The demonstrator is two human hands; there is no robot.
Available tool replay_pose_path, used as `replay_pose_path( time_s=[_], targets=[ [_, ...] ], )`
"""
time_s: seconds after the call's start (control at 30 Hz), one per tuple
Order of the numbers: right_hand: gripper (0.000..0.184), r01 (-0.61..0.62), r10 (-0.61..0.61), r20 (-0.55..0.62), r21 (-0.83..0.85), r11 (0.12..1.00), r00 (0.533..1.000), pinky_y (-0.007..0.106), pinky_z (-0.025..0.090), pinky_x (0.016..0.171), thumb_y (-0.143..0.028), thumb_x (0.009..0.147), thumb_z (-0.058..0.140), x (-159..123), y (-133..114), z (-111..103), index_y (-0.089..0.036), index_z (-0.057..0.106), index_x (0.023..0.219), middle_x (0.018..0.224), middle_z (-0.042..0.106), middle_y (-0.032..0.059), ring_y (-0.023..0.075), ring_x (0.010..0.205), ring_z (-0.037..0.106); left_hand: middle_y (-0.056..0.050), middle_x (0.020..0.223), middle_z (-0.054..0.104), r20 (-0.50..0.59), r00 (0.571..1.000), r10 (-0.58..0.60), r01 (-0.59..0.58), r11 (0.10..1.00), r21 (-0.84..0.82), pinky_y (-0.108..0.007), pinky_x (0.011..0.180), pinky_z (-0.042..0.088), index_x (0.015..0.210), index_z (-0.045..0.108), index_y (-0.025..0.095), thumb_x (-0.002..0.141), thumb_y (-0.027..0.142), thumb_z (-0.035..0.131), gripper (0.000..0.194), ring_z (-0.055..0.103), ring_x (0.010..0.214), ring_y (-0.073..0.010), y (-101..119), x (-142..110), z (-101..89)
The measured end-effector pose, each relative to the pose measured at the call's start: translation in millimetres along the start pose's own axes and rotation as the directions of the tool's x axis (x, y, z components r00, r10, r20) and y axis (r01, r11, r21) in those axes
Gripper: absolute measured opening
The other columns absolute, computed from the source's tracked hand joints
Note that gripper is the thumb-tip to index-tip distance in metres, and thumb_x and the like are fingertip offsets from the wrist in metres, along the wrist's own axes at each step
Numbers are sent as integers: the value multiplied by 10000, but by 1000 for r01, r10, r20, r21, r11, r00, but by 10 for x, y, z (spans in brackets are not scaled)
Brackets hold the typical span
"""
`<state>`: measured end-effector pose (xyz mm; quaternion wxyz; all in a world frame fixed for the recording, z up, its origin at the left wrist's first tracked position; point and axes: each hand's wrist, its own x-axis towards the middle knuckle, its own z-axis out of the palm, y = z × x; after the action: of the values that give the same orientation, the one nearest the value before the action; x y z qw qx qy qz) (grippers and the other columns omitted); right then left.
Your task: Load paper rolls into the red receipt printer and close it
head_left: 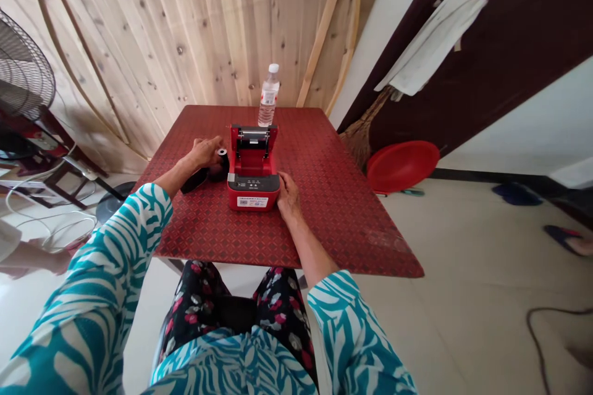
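On the table in front of me stands a small red and black label printer (254,192) with its lid raised and its inner bay exposed. A white label and a few small buttons show on its front. My right hand (289,196) presses against the printer's right side, its fingers bent around that edge. Left of the printer, my left hand (207,153) is curled over a small black roll with a pale round end (222,153); part of its grip is hidden. A dark object (194,180) lies under my left wrist, its kind unclear.
A red patterned table (333,216) carries a clear water bottle (269,99) behind the printer. Wooden boards (208,24) stand behind it. At left is a fan (23,68) with cables and a person's limb; at right, a broom (364,129) and a red basin (403,165).
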<state>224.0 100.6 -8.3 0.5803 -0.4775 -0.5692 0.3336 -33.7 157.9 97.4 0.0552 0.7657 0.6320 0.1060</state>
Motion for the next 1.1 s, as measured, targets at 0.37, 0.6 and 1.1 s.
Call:
replay_pose_path(
  time_s=[0.37,0.6,1.1],
  targets=[
    [367,-4,4,13,-5,1000,1000,408,482,933,-469,878,446,5,-19,-4,-223,691,997,1040,734,74,236,1004,652,-144,1320,631,-57,997,-55,13,821,-571,-390,1000,457,1376,483,182,760,252,592,630,614,1178,-237,-492,-46,6],
    [373,-10,10,-2,3,1000,1000,409,479,926,-486,876,459,7,49,4,-229,687,1019,1044,737,64,239,998,651,-114,1224,672,79,995,-65,101,685,-721,-328,877,531,1308,551,189,668,248,643,649,650,1075,-214,-766,-435,129],
    [361,-3,3,-6,9,1000,1000,403,485,911,-477,872,463,10,15,0,-231,695,996,1017,742,58,234,982,655,-110,1193,679,-148,988,48,-149,565,-811,-361,909,535,1276,578,215,760,453,693,580,646,1120,-260,-366,-522,-410]
  ],
)
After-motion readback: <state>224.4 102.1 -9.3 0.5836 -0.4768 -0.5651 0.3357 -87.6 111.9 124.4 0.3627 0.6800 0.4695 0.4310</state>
